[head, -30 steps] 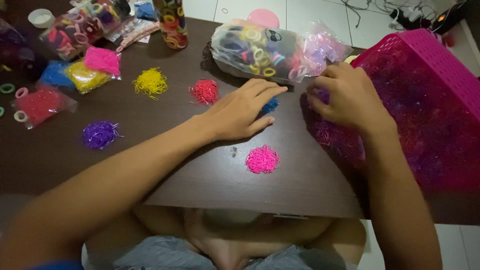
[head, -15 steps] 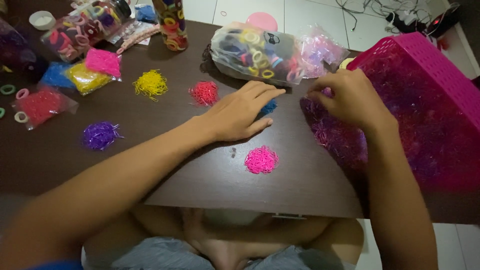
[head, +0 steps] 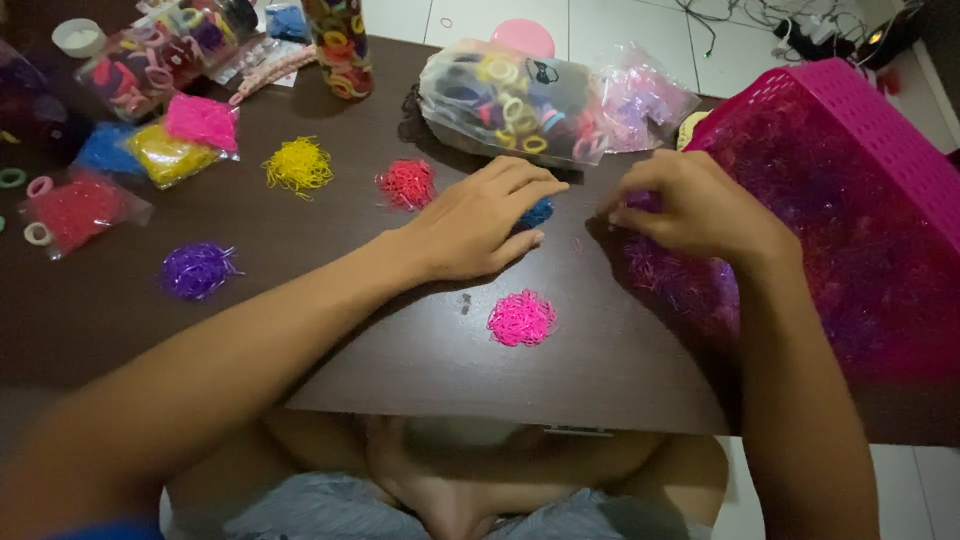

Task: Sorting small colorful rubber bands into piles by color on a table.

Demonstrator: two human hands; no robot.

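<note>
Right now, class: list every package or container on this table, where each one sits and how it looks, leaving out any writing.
Clear bag of hair ties: back centre, lumpy, multicoloured.
Crinkled clear bag: beside it, pinkish.
Pink basket: right edge, tilted, perforated.
Red packet: left edge, flat.
Yellow packet, blue packet, pink packet: back left, overlapping.
Tall tube: back, coloured rings.

Quick count of the loose rubber-band piles on the table — five: yellow pile (head: 298,165), red pile (head: 406,184), purple pile (head: 198,270), pink pile (head: 521,318), and a blue pile (head: 537,212) mostly under a hand. Small filled bags on the left — four: pink bag (head: 201,121), yellow bag (head: 165,157), blue bag (head: 104,148), red bag (head: 80,208). One magenta basket (head: 860,110).
</note>
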